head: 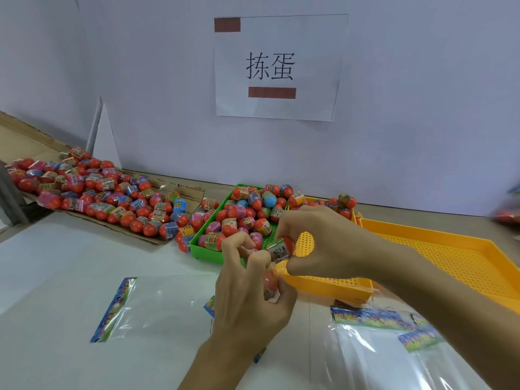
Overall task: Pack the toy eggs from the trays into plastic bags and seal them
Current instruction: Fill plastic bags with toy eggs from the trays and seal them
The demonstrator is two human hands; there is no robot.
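The left hand (pixel 247 288) is raised above the white table (pixel 70 263), palm toward the camera, fingers curled round a red toy egg (pixel 270 280) that appears to sit inside clear film; whether that film is a bag mouth cannot be confirmed. Just to its right, the right hand (pixel 323 243) comes in from the lower right with its forearm crossing the frame corner, thumb and fingers pinching a second egg (pixel 280 249) with a printed wrapper, held directly above the first. The two hands touch or nearly touch; the exact contact is hidden by the fingers. At far left a flattened cardboard sheet (pixel 180 190) carries a large heap of eggs (pixel 98 192). A flat plastic bag (pixel 146 308) with a coloured header lies on the table left of the wrists. Behind the hands a green tray (pixel 208 254) holds more eggs, partly masked by knuckles. To the right lie two yellow trays (pixel 450 257), the nearer one's front edge behind the right hand. A stack of bags (pixel 380 347) lies at lower right, cut off by the frame. A blurred object at the far right edge is unidentifiable. A paper sign (pixel 278 68) hangs on the pale wall (pixel 422 108).
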